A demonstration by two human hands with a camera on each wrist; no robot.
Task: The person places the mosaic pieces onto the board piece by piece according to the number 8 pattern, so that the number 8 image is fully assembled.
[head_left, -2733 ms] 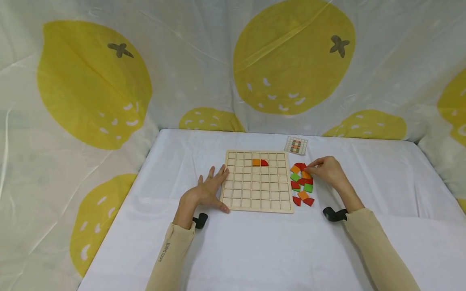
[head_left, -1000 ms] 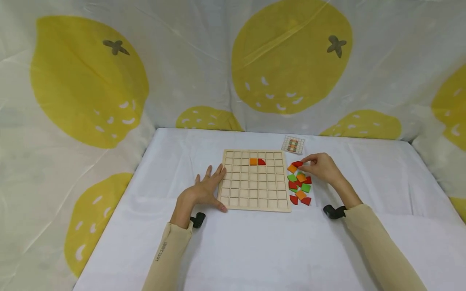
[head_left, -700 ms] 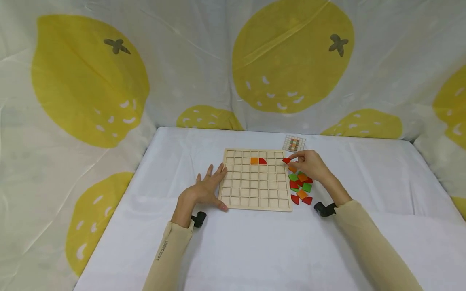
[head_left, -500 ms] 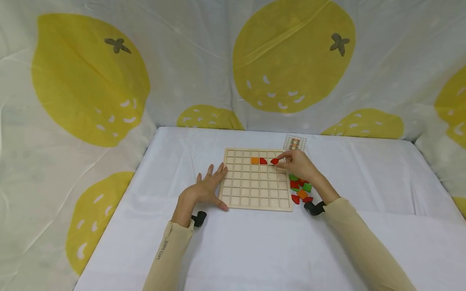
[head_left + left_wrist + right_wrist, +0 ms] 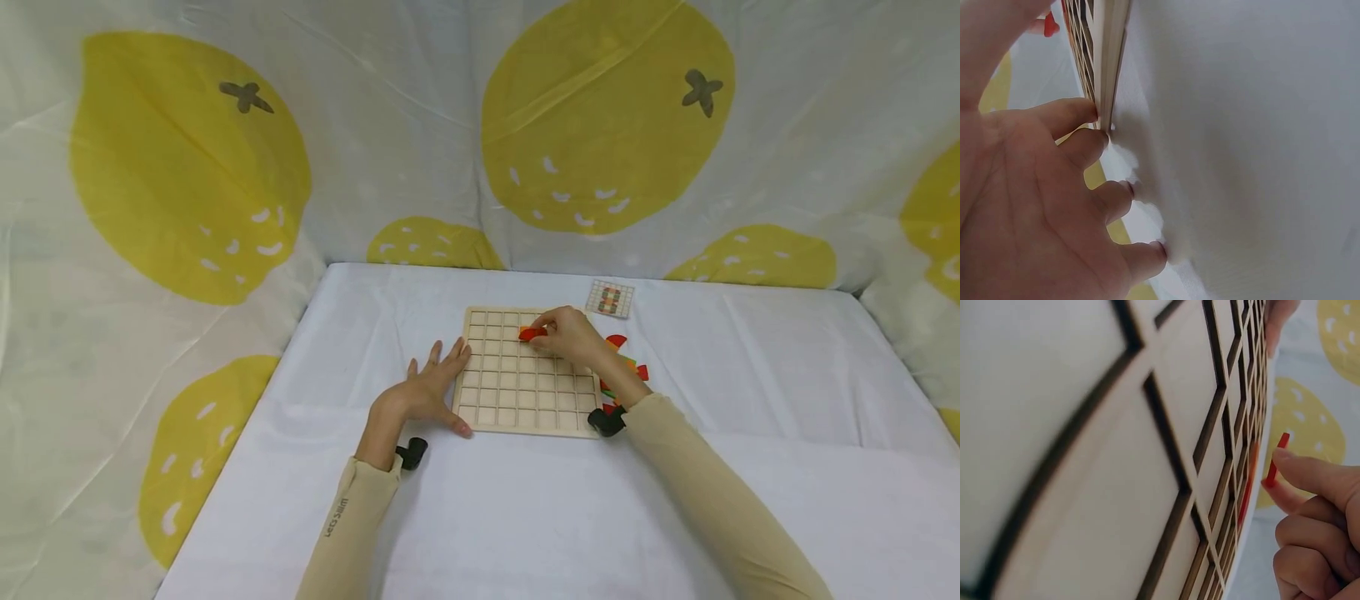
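Right hand [image 5: 572, 335] pinching a red piece [image 5: 532, 333] over the board [image 5: 525, 392] (top rows), left hand [image 5: 423, 396] spread flat vs board's left edge.

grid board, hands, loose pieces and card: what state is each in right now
grid board: flat on the table, mostly unfilled
left hand: fingers spread, resting against the board's left edge
right hand: pinching a red piece over the top rows
loose pieces: piled right of the board, partly hidden
pattern card: lying flat
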